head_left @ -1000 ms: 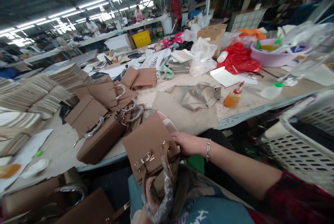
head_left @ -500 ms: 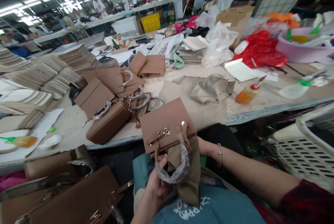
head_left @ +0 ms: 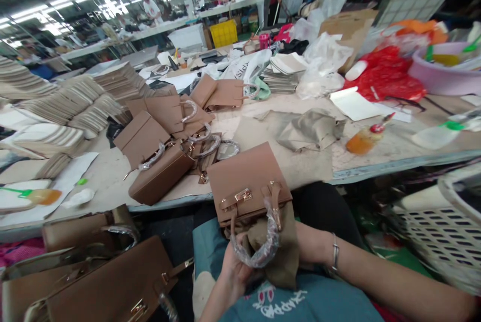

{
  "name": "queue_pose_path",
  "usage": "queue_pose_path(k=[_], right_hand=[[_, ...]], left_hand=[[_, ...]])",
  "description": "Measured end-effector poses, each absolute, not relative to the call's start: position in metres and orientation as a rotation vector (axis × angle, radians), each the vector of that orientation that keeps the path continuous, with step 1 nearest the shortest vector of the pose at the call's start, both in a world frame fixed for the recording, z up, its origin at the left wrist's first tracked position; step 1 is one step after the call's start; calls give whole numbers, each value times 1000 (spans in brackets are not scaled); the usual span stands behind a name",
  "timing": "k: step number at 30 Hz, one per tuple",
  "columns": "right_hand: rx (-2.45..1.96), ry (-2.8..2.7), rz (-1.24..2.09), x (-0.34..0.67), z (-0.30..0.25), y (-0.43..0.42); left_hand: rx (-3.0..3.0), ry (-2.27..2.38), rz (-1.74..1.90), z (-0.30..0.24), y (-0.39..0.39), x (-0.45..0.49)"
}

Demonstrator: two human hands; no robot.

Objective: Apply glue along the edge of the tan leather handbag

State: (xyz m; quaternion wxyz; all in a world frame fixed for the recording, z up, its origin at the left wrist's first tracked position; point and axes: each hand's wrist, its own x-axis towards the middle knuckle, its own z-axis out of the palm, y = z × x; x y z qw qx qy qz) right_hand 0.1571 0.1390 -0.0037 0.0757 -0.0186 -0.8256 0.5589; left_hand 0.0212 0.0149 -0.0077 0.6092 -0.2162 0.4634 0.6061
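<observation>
Over my lap a small brown handbag (head_left: 246,177) is tilted, its flap side up and its gold clasp showing. A plastic-wrapped handle (head_left: 259,257) loops toward me, and olive lining cloth (head_left: 287,247) hangs out below the flap. My left hand (head_left: 236,264) is closed on the bag's near left side, under the handle, its fingertips partly covered. At the right side, my right hand (head_left: 308,242) reaches behind the lining, so its fingers are hidden. A teal apron (head_left: 319,302) with white lettering covers my lap.
More brown handbags (head_left: 161,172) lie on the table, and others (head_left: 105,282) are at lower left. Stacked panels (head_left: 75,106) stand at left. A crumpled cloth (head_left: 311,129), an orange glue bottle (head_left: 361,141) and a pink basin (head_left: 443,71) sit rightward. A white basket (head_left: 439,227) is beside me.
The view has shifted slightly, moving the scene a little to the right. My right forearm now lies lower, and my left thumb has slid down under the handle. The handbag stays in hand.
</observation>
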Motion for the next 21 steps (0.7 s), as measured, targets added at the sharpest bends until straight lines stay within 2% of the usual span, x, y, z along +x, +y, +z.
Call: queue_pose_path(k=[4, 8, 11, 13, 18, 21], right_hand=[[-91, -2418, 1570, 183, 18, 144], [-676, -2021, 1868, 208, 32, 161], [-857, -1867, 2025, 210, 34, 159], [-890, -2080, 1817, 202, 29, 149], [-829, -2783, 767, 169, 4, 116], [-713, -2941, 574, 152, -10, 105]], left_hand=[[-509, 1071, 1409, -5, 18, 25], [-500, 1051, 1389, -7, 19, 28], [-491, 1084, 1414, -8, 20, 29], [-466, 1110, 1430, -9, 20, 29], [-298, 1143, 1412, -10, 17, 32], [-253, 1121, 1392, -5, 14, 30]])
